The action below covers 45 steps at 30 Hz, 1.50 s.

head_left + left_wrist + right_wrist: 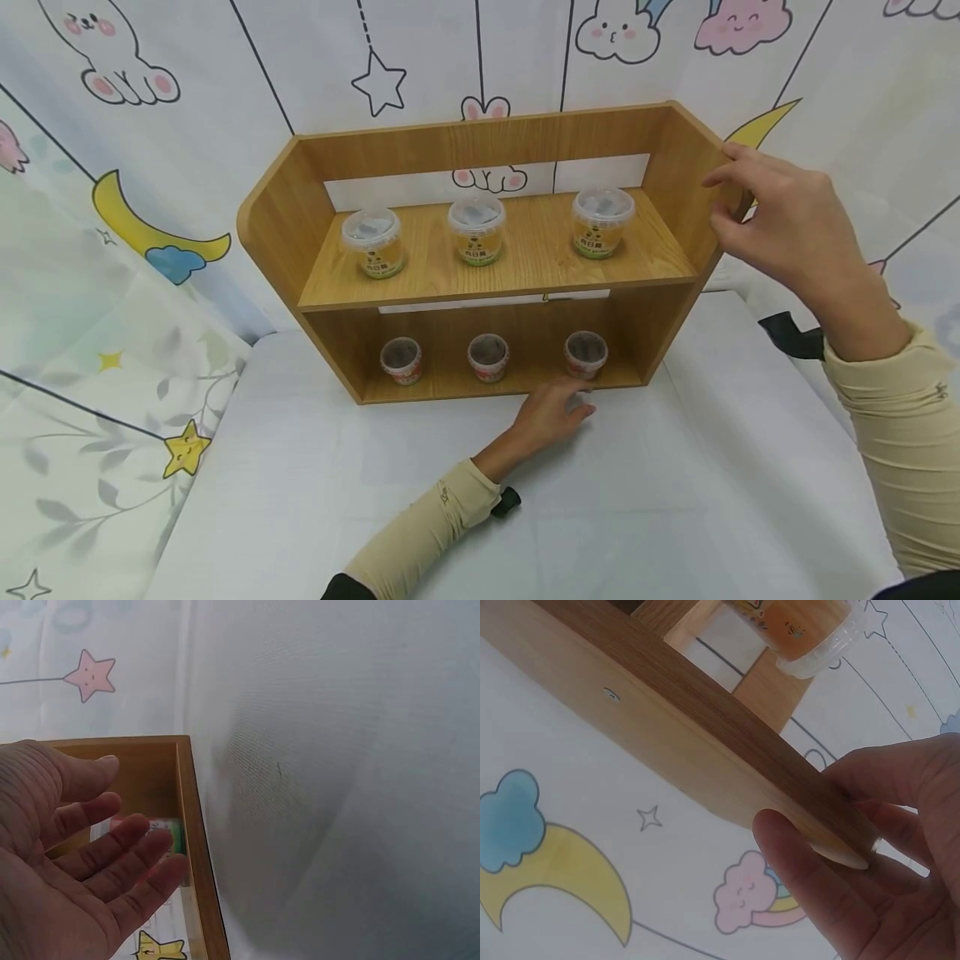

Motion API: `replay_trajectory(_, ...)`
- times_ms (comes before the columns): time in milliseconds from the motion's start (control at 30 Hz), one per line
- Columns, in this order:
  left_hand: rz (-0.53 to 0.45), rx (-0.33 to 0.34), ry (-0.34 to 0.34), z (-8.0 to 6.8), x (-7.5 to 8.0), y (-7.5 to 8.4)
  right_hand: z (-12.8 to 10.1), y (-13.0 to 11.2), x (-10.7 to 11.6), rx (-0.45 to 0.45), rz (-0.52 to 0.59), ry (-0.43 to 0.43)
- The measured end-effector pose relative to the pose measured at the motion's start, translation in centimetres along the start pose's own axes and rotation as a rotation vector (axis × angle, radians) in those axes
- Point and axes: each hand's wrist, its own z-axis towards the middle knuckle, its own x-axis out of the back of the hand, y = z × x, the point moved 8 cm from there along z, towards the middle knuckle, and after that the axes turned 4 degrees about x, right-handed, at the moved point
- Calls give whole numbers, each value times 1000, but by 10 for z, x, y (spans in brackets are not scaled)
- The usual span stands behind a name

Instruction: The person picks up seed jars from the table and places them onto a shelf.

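A two-tier wooden shelf stands on a white cloth. My right hand grips its right side panel near the upper edge, thumb on one face and fingers round the other. At the lower tier's front edge is my left hand, fingers loosely extended by the right-hand small lidded cup. The left wrist view has these fingers overlapping that cup, which is partly hidden behind them. Two similar small cups, one in the middle and one on the left, share the tier.
On the upper tier stand three larger clear tubs with yellow labels: left, middle and right. A cartoon-printed curtain hangs behind the shelf. White cloth covers the surface in front.
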Motion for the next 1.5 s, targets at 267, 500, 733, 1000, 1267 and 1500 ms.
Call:
replay_trajectory(267,24,16,-54,-1,-7,-1,0,-2,-3,2,17,-6)
replay_trajectory(500,87,21,-120,-1,-11,-4,2,-4,-4,2,23,-9)
replay_trajectory(733,98,14,-126,-4,-5,-4,2,-2,-4,3,26,-1)
replay_trajectory(1000,122,35,-101,-8,6,-6,1,2,-8,6,23,3)
replay_trajectory(1267,156,50,-92,-19,20,-7,-7,7,-13,-18,40,8)
replay_trajectory(1500,219,93,-99,-38,43,-6,-20,-8,-9,84,55,82)
